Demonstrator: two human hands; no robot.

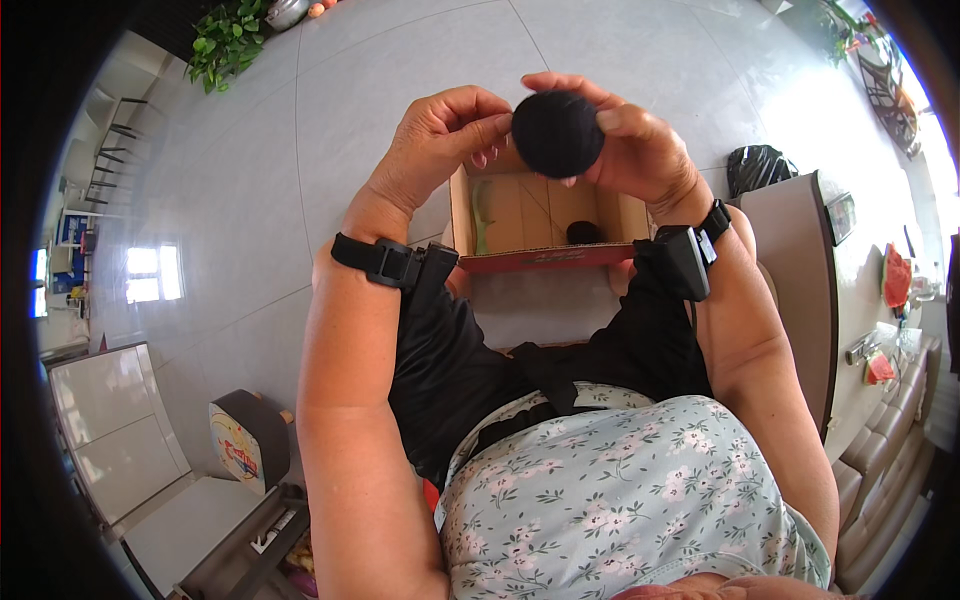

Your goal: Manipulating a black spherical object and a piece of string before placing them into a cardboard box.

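Observation:
My right hand (637, 142) holds a round black ball of yarn or thread (558, 133) from its right side, fingers behind it and thumb on its edge. At the ball's left edge, my left hand (469, 124) has thumb and forefinger pinched together; whether a strand is between them cannot be made out. Below the hands is an open cardboard box (525, 260) between the knees. Inside lie a smaller black ball (582, 232) at the right and a pale green strip (481, 217) at the left. A thin dark line crosses the box's inside.
A grey cabinet or table (787, 292) stands at the right, bearing watermelon pieces (896, 276). Behind it a black plastic bag (759, 170) lies on the tiled floor. At lower left are a small stool (244, 442) and an open drawer (247, 555). A leafy plant (225, 45) is at upper left.

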